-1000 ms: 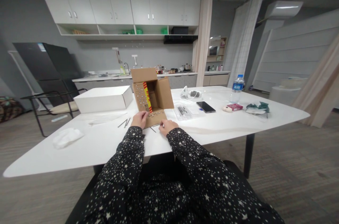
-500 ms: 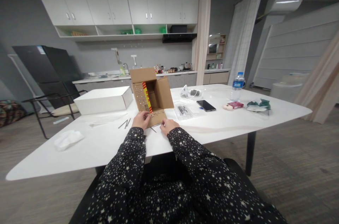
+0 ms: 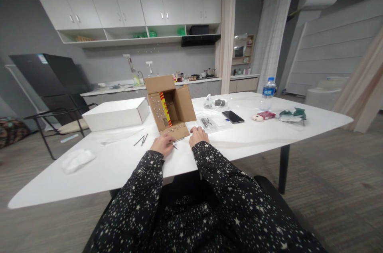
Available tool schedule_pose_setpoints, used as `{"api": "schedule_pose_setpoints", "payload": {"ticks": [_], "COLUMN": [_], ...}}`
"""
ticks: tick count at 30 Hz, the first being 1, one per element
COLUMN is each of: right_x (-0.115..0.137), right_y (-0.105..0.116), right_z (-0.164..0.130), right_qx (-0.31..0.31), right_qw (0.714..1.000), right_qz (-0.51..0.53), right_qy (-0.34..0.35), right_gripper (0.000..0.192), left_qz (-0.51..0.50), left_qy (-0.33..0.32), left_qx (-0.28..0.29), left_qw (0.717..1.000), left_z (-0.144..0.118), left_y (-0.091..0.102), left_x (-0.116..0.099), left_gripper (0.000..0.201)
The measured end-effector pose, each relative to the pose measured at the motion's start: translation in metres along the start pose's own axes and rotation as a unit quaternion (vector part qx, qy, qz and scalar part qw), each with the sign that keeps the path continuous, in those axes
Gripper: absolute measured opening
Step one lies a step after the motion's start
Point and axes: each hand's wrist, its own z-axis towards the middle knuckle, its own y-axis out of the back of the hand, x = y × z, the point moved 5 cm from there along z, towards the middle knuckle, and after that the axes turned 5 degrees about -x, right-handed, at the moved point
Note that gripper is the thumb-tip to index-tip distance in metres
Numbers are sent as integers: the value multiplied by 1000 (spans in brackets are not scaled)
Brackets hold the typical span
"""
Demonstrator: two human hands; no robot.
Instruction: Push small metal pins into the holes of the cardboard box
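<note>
An open cardboard box (image 3: 184, 103) lies on its side on the table, flaps spread. Small shiny dots cover its left flap (image 3: 156, 107) and its front flap (image 3: 179, 129). My left hand (image 3: 163, 144) is closed at the near left edge of the front flap; what its fingertips hold, if anything, is hidden. A thin dark stick (image 3: 175, 147) shows beside those fingers. To the right of the flap rests my right hand (image 3: 198, 136), fingers curled, their contents not visible. Left of my hands lie several thin dark sticks (image 3: 139, 140).
A white box (image 3: 115, 115) stands at left, with crumpled white plastic (image 3: 77, 160) nearer me. On the right are a clear plastic bag (image 3: 211, 123), a phone (image 3: 233, 116), a red packet (image 3: 266, 115), a water bottle (image 3: 268, 93) and a green-and-white bundle (image 3: 291, 116).
My left hand has come down off the front flap toward me and slightly right. My right hand has shifted right, away from the flap's edge. The view has moved slightly.
</note>
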Motion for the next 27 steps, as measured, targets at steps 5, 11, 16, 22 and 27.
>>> {"api": "schedule_pose_setpoints", "payload": {"ticks": [5,11,16,22,27], "right_x": [1,4,7,10,10], "right_y": [-2,-3,-3,-5,-4], "right_z": [0,-1,-1,-2,-3], "right_qx": [9,17,18,23,25], "right_qw": [1000,1000,1000,999,999], "right_qz": [4,-3,-6,-7,-4], "right_qy": [-9,1,11,31,40], "right_gripper": [28,27,28,27,27], "left_qz": [27,64,73,31,-61], "left_qy": [32,58,83,49,38], "left_qx": [44,70,47,-99,-190], "left_qw": [998,994,993,993,979], "left_z": [-3,-2,3,8,6], "left_y": [-1,-11,-16,2,16], "left_x": [-4,-4,3,14,15], "left_gripper": [21,18,20,22,23]}}
